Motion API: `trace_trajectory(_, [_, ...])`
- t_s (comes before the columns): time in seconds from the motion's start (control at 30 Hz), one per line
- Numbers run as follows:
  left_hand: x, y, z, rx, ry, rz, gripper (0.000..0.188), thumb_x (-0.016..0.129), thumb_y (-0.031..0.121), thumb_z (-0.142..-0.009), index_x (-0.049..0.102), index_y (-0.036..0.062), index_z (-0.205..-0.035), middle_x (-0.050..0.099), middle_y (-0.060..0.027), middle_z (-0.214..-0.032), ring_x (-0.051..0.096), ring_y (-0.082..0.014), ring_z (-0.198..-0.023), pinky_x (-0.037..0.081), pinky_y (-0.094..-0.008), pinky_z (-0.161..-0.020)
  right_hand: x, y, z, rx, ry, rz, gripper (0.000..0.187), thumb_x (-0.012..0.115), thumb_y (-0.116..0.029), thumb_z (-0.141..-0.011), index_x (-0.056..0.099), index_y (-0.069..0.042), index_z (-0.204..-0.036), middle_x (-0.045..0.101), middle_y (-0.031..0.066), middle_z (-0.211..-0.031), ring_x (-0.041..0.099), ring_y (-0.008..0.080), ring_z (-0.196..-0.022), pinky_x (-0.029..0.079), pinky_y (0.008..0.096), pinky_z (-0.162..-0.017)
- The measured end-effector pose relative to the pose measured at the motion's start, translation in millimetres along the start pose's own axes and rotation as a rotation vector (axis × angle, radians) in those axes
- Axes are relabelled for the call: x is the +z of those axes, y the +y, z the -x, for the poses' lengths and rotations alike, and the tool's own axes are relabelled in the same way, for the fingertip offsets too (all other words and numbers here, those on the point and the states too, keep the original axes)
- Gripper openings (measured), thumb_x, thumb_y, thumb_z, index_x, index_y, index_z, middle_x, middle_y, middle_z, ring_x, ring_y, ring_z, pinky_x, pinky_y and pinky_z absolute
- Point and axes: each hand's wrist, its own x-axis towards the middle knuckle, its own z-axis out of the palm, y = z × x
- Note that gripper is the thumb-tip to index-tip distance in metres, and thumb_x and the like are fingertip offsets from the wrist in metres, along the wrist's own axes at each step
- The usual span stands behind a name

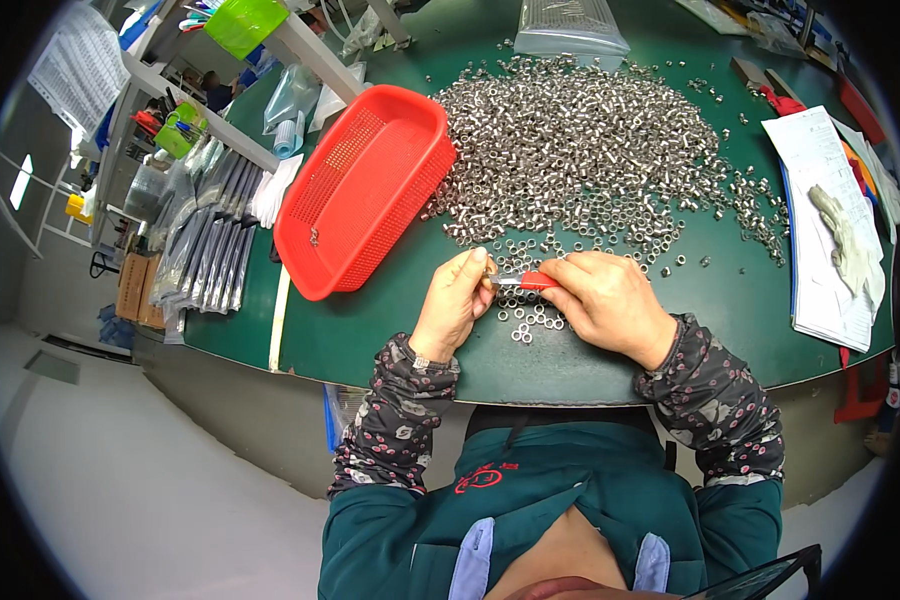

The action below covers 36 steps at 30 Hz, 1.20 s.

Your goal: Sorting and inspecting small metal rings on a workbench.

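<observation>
My right hand (610,300) is closed round the red handle of a small knife (539,282). Its thin blade points left, toward the fingertips of my left hand (453,305). Those fingers are pinched on a small metal ring (490,276), mostly hidden by the thumb, and the blade tip meets it or lies very close. Loose metal rings (536,320) lie on the green table below and between my hands. Just beyond spreads a large heap of the same small silvery rings (580,150).
A red perforated basket (355,270) stands left of the heap, a few small pieces inside. Bagged dark parts (205,265) lie farther left. Papers (820,230) with a whitish glove (845,245) are at the right. A clear plastic tray (570,30) sits behind the heap.
</observation>
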Motion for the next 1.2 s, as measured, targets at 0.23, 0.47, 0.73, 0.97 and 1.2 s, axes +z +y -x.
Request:
trace_trajectory(0.23, [5,5,2,-0.054,0.019,-0.036,0.033,0.048,0.032,-0.098,0.054,0.0066,-0.077,0.047,0.0038,-0.060,0.040,-0.0024,-0.047,0.029,-0.0159,-0.041,2,2,0,-0.017,0.009,0.010,0.017,0.066,-0.015,-0.079,0.063,-0.005,-0.093,0.058,0.0094,-0.072,0.060,0.0278,-0.065,0.048,0.0390,-0.057])
trace_trajectory(0.47, [1,7,2,-0.123,-0.062,0.027,0.032,0.046,0.029,-0.099,0.052,0.0053,-0.079,0.038,0.0055,-0.057,0.036,-0.0038,-0.047,0.026,-0.0180,-0.041,1,2,-2,-0.117,0.058,0.100,0.020,0.070,-0.015,-0.076,0.062,-0.005,-0.091,0.055,0.0074,-0.070,0.058,0.0250,-0.064,0.047,0.0379,-0.057])
trace_trajectory(0.73, [3,12,1,-0.179,-0.081,0.005,0.032,0.045,0.027,-0.099,0.048,0.0065,-0.076,0.034,0.0062,-0.057,0.032,-0.0042,-0.046,0.025,-0.0195,-0.042,-1,3,-5,-0.198,0.072,0.230,0.023,0.071,-0.015,-0.074,0.062,-0.006,-0.092,0.051,0.0040,-0.069,0.053,0.0210,-0.063,0.042,0.0342,-0.058])
trace_trajectory(0.97, [5,18,0,-0.230,-0.082,-0.018,0.033,0.046,0.027,-0.098,0.043,0.0101,-0.070,0.034,0.0058,-0.053,0.030,-0.0043,-0.045,0.025,-0.0199,-0.041,-4,6,-9,-0.257,0.097,0.333,0.016,0.064,-0.013,-0.073,0.059,-0.007,-0.087,0.048,0.0019,-0.069,0.052,0.0179,-0.067,0.040,0.0324,-0.061])
trace_trajectory(1.2, [4,21,-2,-0.270,-0.146,-0.030,0.031,0.048,0.027,-0.098,0.041,0.0131,-0.071,0.030,0.0086,-0.055,0.030,-0.0033,-0.047,0.023,-0.0201,-0.041,-5,10,-11,-0.295,0.115,0.354,0.025,0.066,-0.011,-0.070,0.061,-0.006,-0.094,0.051,0.0025,-0.072,0.051,0.0185,-0.068,0.040,0.0325,-0.062])
